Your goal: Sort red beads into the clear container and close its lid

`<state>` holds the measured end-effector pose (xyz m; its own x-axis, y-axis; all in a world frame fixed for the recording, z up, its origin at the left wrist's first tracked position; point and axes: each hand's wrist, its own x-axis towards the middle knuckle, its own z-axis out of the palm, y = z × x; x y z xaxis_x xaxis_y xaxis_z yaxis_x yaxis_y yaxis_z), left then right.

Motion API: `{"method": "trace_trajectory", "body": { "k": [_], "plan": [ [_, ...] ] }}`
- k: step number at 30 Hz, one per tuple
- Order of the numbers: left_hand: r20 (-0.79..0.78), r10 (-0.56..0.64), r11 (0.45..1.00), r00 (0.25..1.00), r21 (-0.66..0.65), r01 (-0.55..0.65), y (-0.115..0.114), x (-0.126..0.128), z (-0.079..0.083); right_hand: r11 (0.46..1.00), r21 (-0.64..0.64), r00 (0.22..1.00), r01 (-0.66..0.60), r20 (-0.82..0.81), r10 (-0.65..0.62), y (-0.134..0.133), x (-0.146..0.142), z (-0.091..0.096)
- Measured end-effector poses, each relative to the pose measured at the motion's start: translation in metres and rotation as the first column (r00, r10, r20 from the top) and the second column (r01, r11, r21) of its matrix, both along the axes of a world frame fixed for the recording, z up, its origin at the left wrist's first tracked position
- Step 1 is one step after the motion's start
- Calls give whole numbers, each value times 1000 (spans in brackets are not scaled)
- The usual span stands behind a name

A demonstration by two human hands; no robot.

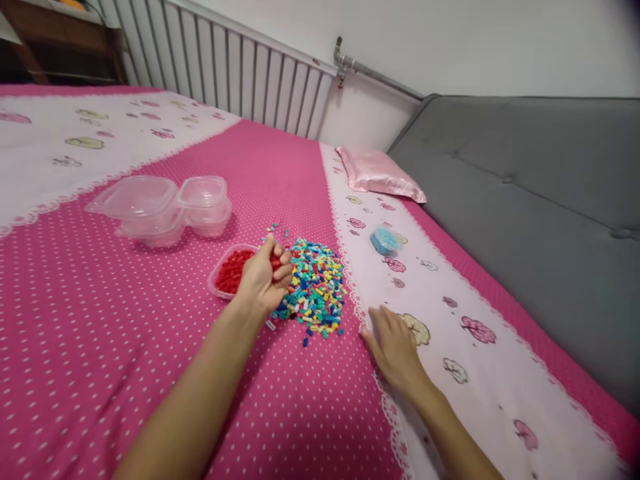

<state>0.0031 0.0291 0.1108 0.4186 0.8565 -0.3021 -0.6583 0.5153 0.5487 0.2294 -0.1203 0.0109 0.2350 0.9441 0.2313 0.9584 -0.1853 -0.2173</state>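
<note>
Forearms (200, 387), cut off by the lower edge, lead to the left hand (263, 279), fingers curled around what appear to be red pieces (275, 263), and the right hand (394, 343), palm down on the bed (295, 407), fingers loosely extended. Similar reds fill the clear tub (213, 280) beside the mixed pile (320, 287). Pieces are probably light, stiff and smooth, best pinched across their sides. Hidden: the tub's right side, the right palm, the number held.

The head camera faces forward and down, near the left hand (267, 275) and right hand (395, 343).
</note>
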Motion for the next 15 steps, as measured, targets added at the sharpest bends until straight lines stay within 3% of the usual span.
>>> {"method": "trace_trajectory", "body": {
  "k": [3,5,6,7,8,9,10,11,13,15],
  "plan": [
    [-96,33,993,995,120,-22,-12,-19,8,998,-32,994,50,102,-47,-38,14,-34],
    [-263,125,979,957,191,-76,-20,-39,1,998,2,990,66,126,-65,-46,17,-39],
    [-386,224,960,895,247,-134,-24,-51,-7,997,24,988,80,129,-82,-47,16,-38],
    [-524,344,926,779,325,-191,-28,-65,-16,995,41,988,86,127,-91,-46,16,-36],
    [-654,457,880,603,431,-199,-33,-80,-27,994,59,987,92,126,-98,-44,15,-34],
    [-764,547,834,343,535,-137,-39,-95,-38,993,71,987,95,123,-103,-43,14,-32],
    [-819,570,819,71,573,37,-46,-110,-49,992,80,987,94,122,-103,-42,13,-31],
    [-826,563,824,-19,559,95,-54,-123,-59,991,89,987,95,120,-106,-42,13,-30],
    [-822,560,821,-106,535,199,-72,-142,-75,990,102,987,102,112,-113,-44,13,-31],
    [-706,623,763,-337,456,458,-91,-149,-85,988,109,987,111,102,-122,-46,13,-32]
  ]
}}
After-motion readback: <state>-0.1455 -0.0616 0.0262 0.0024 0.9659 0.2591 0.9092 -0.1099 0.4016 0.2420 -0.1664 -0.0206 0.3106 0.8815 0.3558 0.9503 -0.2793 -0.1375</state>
